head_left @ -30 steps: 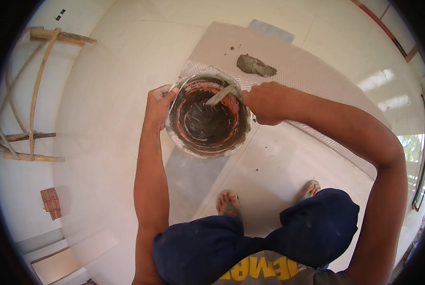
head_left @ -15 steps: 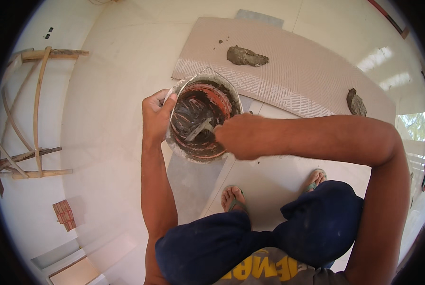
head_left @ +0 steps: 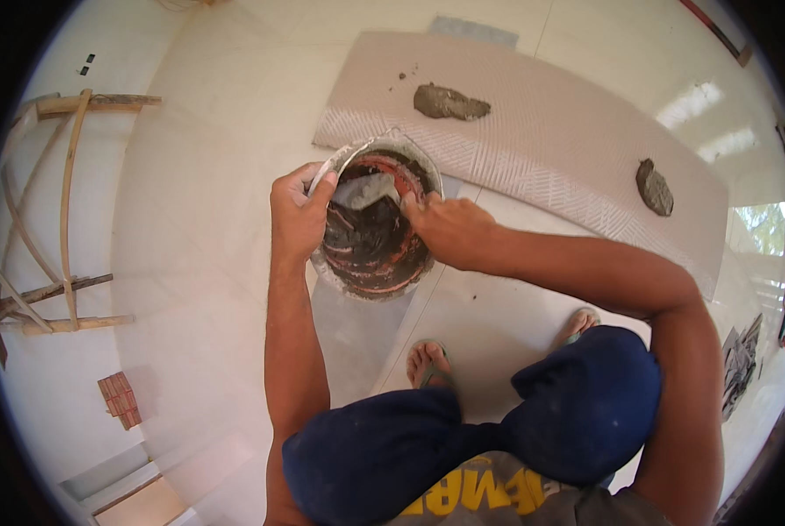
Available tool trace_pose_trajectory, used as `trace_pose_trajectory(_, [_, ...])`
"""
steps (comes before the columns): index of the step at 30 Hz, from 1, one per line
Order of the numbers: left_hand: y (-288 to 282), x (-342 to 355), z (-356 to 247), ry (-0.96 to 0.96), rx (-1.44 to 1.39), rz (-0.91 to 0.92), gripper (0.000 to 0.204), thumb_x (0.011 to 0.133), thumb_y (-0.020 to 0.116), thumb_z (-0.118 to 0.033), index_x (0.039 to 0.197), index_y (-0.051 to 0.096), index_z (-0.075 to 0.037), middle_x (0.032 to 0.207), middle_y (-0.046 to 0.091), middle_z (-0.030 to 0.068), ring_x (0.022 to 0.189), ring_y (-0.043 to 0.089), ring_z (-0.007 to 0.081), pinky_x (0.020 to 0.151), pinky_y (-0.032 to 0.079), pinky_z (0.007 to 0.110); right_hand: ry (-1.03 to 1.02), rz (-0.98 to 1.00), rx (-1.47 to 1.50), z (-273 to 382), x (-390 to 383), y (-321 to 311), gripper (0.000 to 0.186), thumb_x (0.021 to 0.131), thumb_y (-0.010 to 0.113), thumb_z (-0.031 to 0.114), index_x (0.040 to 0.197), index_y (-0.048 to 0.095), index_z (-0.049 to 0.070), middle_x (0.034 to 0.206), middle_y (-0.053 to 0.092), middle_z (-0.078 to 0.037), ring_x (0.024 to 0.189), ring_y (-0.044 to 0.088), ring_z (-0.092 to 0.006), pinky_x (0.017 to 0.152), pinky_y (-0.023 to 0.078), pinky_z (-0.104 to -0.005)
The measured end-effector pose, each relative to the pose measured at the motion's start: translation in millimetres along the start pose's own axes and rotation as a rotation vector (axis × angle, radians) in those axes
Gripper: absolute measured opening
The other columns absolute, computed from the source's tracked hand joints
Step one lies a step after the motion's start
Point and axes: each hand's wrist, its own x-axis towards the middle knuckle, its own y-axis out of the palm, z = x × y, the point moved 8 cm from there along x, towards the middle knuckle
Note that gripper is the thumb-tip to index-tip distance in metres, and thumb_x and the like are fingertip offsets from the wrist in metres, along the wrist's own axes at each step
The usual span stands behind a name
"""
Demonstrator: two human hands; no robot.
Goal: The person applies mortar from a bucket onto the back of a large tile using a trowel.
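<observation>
My left hand point(head_left: 301, 210) grips the left rim of a bucket point(head_left: 364, 287), thumb over the edge. The bucket is tilted so its inside shows, its reddish wall smeared with dark, wet mortar point(head_left: 366, 232). My right hand point(head_left: 452, 230) is closed at the bucket's right rim on a trowel, whose handle is mostly hidden by the fingers. The grey trowel blade point(head_left: 366, 190) lies inside, against the far part of the wall. Beyond the bucket, a large tile point(head_left: 550, 114) with ridged lines bears two lumps of mortar point(head_left: 449, 103), the other one point(head_left: 654, 187) towards its right end.
Wooden trestle-like framing point(head_left: 75, 210) stands along the left wall. Several reddish bricks point(head_left: 119, 401) are at lower left. A grey piece point(head_left: 473, 32) shows behind the tile's far edge, and a crumpled grey heap point(head_left: 741, 359) lies at right. My sandalled feet point(head_left: 429, 364) are close below the bucket.
The trowel blade has moved from the lower middle of the bucket up to its far inner wall. My right hand has shifted slightly upward and its forearm now slopes down to the right.
</observation>
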Motion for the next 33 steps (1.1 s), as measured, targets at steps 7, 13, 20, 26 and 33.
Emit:
trace_pose_trajectory(7, [-27.8, -10.9, -8.8, -0.066, 0.041, -0.109, 0.025, 0.101, 0.063, -0.011, 0.112, 0.073, 0.009, 0.094, 0.074, 0.0063, 0.081, 0.063, 0.0102, 0.075, 0.052, 0.028, -0.016, 0.281, 0.05, 21.6, -16.6, -7.0, 0.03, 0.089, 0.059, 0.0, 0.117, 0.056, -0.011, 0.099, 0.07, -0.029, 0.088, 0.075, -0.0422, 0.074, 0.061, -0.0507])
trace_pose_trajectory(13, [-31.7, -10.5, -7.6, -0.044, 0.077, -0.138, 0.024, 0.101, 0.063, -0.011, 0.11, 0.074, 0.008, 0.09, 0.073, 0.0058, 0.079, 0.062, 0.0102, 0.073, 0.051, 0.028, 0.018, 0.325, 0.029, 10.3, -20.6, 22.7, 0.035, 0.088, 0.061, 0.003, 0.119, 0.055, -0.011, 0.1, 0.072, -0.029, 0.09, 0.075, -0.0414, 0.074, 0.061, -0.0489])
trace_pose_trajectory(20, [-22.5, -15.0, -14.8, -0.038, 0.041, -0.176, 0.024, 0.101, 0.063, -0.011, 0.109, 0.074, 0.008, 0.09, 0.073, 0.0049, 0.078, 0.061, 0.0101, 0.074, 0.051, 0.028, 0.091, 0.101, -0.055, 11.5, -12.4, 13.4, 0.03, 0.089, 0.062, 0.003, 0.114, 0.054, -0.012, 0.095, 0.071, -0.028, 0.09, 0.076, -0.0393, 0.071, 0.062, -0.0456])
trace_pose_trajectory(26, [-35.0, -17.9, -14.5, -0.076, 0.125, -0.207, 0.024, 0.102, 0.062, -0.011, 0.111, 0.074, 0.009, 0.092, 0.074, 0.0055, 0.079, 0.062, 0.01, 0.074, 0.052, 0.028, 0.038, 0.083, -0.084, 26.5, -9.1, -21.9, 0.029, 0.089, 0.062, 0.002, 0.112, 0.055, -0.014, 0.091, 0.071, -0.028, 0.083, 0.077, -0.0386, 0.066, 0.063, -0.0425])
trace_pose_trajectory(33, [-27.8, -15.3, -25.8, -0.037, 0.185, -0.188, 0.025, 0.102, 0.063, -0.011, 0.112, 0.074, 0.009, 0.093, 0.075, 0.007, 0.08, 0.064, 0.0103, 0.074, 0.053, 0.028, 0.052, 0.305, -0.097, 26.1, -16.5, -21.1, 0.023, 0.091, 0.059, 0.005, 0.111, 0.062, -0.007, 0.093, 0.075, -0.021, 0.088, 0.077, -0.0359, 0.073, 0.062, -0.0439])
